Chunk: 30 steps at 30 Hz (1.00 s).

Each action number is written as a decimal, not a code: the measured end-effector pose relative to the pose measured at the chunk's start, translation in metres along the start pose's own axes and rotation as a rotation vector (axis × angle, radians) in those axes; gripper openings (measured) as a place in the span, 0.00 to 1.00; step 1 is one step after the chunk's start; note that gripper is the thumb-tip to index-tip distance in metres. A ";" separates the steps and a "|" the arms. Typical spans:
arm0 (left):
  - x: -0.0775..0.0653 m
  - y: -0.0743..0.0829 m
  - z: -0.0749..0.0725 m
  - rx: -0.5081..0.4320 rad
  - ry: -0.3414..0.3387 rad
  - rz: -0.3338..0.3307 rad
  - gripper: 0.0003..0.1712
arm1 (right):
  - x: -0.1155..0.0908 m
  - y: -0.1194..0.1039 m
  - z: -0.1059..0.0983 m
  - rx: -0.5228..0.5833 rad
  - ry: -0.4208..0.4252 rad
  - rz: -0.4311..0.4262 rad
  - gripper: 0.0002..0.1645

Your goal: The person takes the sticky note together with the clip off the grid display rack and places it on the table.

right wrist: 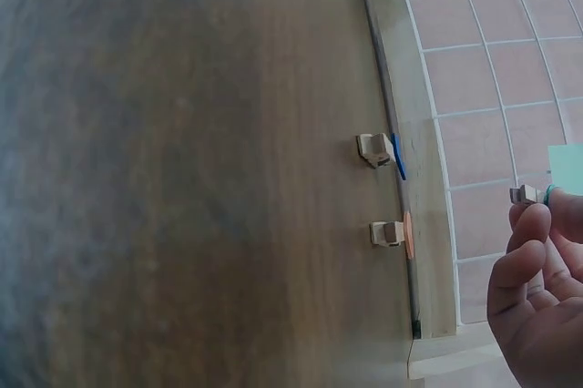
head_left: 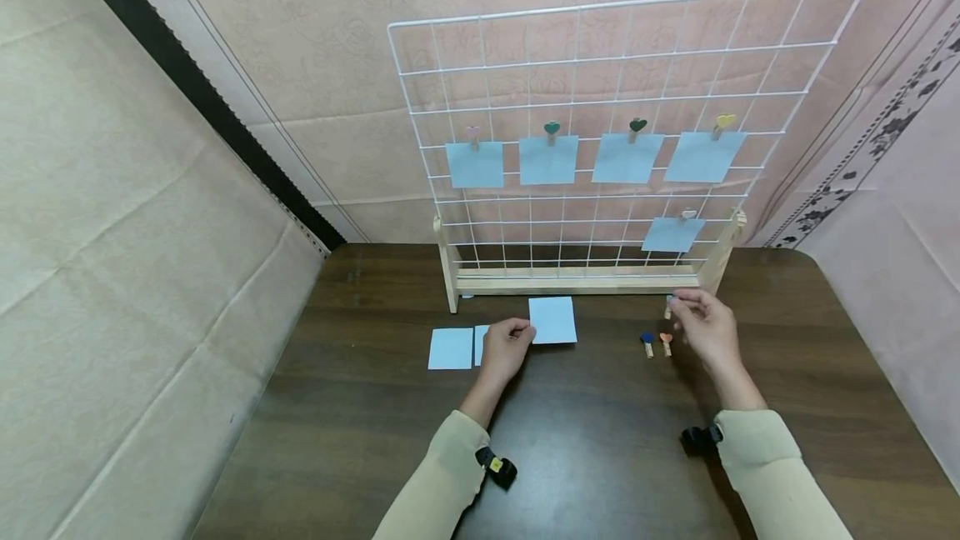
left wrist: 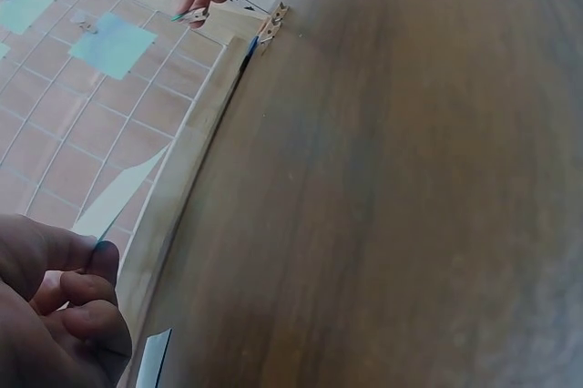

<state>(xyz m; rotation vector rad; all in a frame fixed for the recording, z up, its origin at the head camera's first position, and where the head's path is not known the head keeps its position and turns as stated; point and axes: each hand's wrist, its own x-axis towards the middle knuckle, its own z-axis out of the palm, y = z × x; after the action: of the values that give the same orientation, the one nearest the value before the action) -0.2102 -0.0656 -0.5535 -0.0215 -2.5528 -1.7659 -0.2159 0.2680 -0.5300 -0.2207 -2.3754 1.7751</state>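
My left hand [head_left: 507, 347] pinches a blue paper square [head_left: 553, 320] by its lower left corner, between thumb and forefinger, in front of the rack's base. In the left wrist view the paper [left wrist: 118, 195] tilts up from the fingertips. My right hand [head_left: 703, 325] pinches a small wooden clothespin [right wrist: 526, 195] with a blue-green top. Below that hand, a clothespin with a dark blue heart [head_left: 647, 342] and one with an orange heart [head_left: 666, 342] lie on the table. Two more blue squares [head_left: 450, 349] lie by the left hand, one partly hidden behind it.
A white wire grid rack [head_left: 600, 98] stands in a pale wooden base [head_left: 577, 282] at the table's back. Several blue squares [head_left: 548, 161] hang from it by heart clothespins, with another square [head_left: 672, 235] lower right. Fabric walls [head_left: 135, 232] flank the brown table [head_left: 360, 440].
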 end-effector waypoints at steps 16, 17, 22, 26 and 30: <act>-0.004 -0.003 0.000 0.018 -0.009 0.004 0.09 | -0.004 0.007 -0.005 -0.046 -0.019 0.047 0.26; -0.005 -0.003 0.000 0.019 -0.009 0.007 0.10 | -0.004 0.008 -0.005 -0.046 -0.020 0.050 0.27; -0.006 -0.006 0.000 0.029 -0.012 0.011 0.10 | -0.006 0.010 -0.005 -0.056 -0.027 0.069 0.27; -0.009 -0.008 -0.001 0.025 -0.008 -0.016 0.11 | -0.006 0.011 -0.004 -0.066 -0.036 0.087 0.27; -0.012 -0.010 -0.003 0.010 -0.006 -0.017 0.12 | -0.008 0.010 -0.004 -0.062 -0.041 0.098 0.27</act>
<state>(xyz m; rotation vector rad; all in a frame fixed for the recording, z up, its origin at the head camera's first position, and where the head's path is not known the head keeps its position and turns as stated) -0.1990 -0.0713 -0.5622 -0.0044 -2.5743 -1.7610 -0.2075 0.2728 -0.5391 -0.3172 -2.4909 1.7657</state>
